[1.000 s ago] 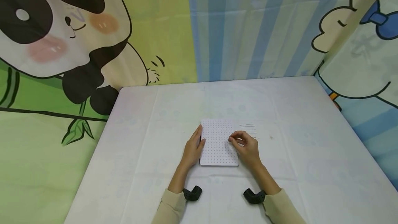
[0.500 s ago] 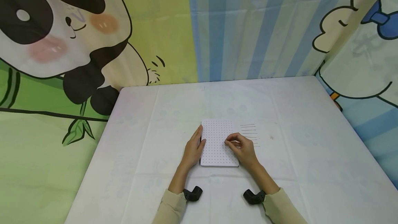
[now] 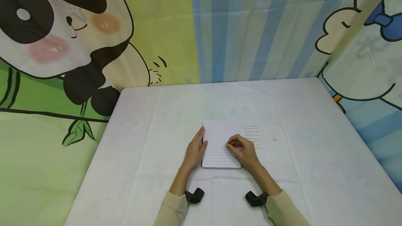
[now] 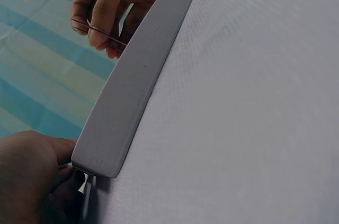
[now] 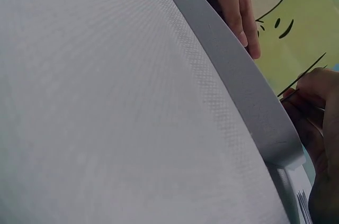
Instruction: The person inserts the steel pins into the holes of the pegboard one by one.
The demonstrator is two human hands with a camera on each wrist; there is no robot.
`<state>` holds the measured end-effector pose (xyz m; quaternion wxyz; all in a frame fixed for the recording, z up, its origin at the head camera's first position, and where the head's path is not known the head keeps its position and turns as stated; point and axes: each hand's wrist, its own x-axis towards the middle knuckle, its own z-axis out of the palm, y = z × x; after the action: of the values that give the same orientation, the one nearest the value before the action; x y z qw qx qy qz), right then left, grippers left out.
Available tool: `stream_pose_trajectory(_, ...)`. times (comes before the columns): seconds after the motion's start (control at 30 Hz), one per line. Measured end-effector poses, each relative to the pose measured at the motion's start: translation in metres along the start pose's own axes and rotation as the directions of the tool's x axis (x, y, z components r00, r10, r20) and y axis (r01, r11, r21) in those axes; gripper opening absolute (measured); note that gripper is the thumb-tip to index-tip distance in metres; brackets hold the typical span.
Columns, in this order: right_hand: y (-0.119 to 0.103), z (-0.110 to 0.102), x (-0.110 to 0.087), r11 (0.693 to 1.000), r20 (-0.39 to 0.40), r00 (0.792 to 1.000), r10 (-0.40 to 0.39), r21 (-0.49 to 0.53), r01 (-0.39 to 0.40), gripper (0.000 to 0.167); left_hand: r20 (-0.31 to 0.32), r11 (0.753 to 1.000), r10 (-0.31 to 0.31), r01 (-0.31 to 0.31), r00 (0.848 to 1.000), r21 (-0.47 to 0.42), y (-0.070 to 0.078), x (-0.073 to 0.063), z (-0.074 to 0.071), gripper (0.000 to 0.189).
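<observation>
A white board with rows of small holes [image 3: 216,154] lies flat on the white table. My left hand [image 3: 193,151] rests on its left edge, fingers stretched along the side and thumb on top. Over the board's right half, my right hand [image 3: 244,150] pinches a thin dark rod [image 5: 310,68] between thumb and fingertips, close above the surface. The left wrist view catches the right hand [image 4: 114,1] with two thin dark lines by its fingertips, beyond the board's grey side [image 4: 135,75]. My fingers hide the rod's lower end in the head view.
Several thin dark rods [image 3: 252,135] lie side by side on the table [image 3: 150,156], right of the board. Dark devices [image 3: 194,195] are worn on both wrists. Behind the table hang printed cloths, one with a panda [image 3: 78,30].
My right hand has moved a little left and slightly down over the board, still pinching the rod, and then nearly stopped. The left hand and the board have stayed put.
</observation>
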<state>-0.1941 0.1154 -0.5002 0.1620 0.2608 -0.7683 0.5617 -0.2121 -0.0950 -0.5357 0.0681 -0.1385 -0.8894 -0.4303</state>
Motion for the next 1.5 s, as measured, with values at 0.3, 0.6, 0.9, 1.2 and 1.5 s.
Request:
stream_pose_trajectory(0.3,-0.001,0.001,0.002,0.997,-0.010,0.999,-0.043,-0.057,0.042,0.015,-0.012,1.000,0.015,-0.015,1.000,0.001,0.002,0.001,-0.002,0.057)
stream_pose_trajectory(0.6,0.002,-0.002,-0.003,0.999,0.006,1.000,-0.029,-0.030,0.030,0.018,0.001,1.000,0.007,-0.007,1.000,0.000,0.003,-0.001,0.000,0.056)
stream_pose_trajectory(0.9,0.006,-0.003,-0.005,0.998,0.017,0.999,-0.035,0.047,0.034,0.026,-0.006,1.000,0.025,-0.025,1.000,0.006,0.002,-0.001,0.000,0.056)
stream_pose_trajectory(1.2,0.013,-0.010,-0.011,0.989,-0.044,0.996,0.075,0.131,-0.069,0.024,-0.004,1.000,0.020,-0.020,1.000,-0.002,0.002,-0.001,0.000,0.056)
stream_pose_trajectory(1.5,0.036,-0.045,-0.024,0.994,-0.175,0.979,0.109,0.045,-0.102,0.016,-0.005,1.000,0.027,-0.027,1.000,-0.001,0.001,-0.001,-0.001,0.055)
